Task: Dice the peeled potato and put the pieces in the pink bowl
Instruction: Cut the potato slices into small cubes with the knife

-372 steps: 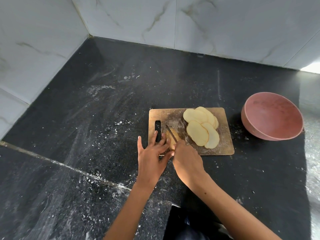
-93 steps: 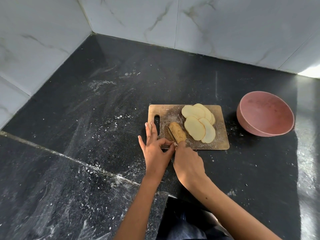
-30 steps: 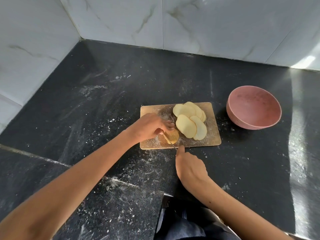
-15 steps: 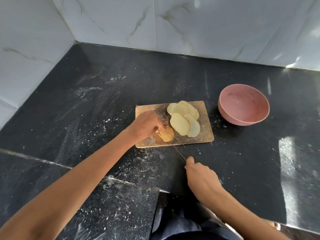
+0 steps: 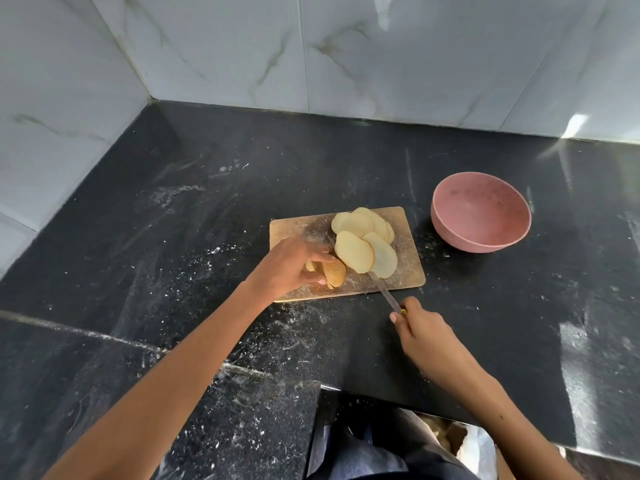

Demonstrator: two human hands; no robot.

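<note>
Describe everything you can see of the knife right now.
The knife has a thin, narrow, grey metal blade and a handle that shows only a yellow bit at the right hand, which grips it. It lies at a slant, tip pointing away, under the edge of the potato slices. The blade crosses the near right edge of the wooden cutting board and runs out over the black counter. The tip is hidden by the slices.

Dark stone surface (image 5: 346, 161), dusted with white specks, set into a tiled corner. Directly on it: a wooden cutting board (image 5: 408, 271) and, just beside its right edge, the pink bowl (image 5: 446, 230).
</note>
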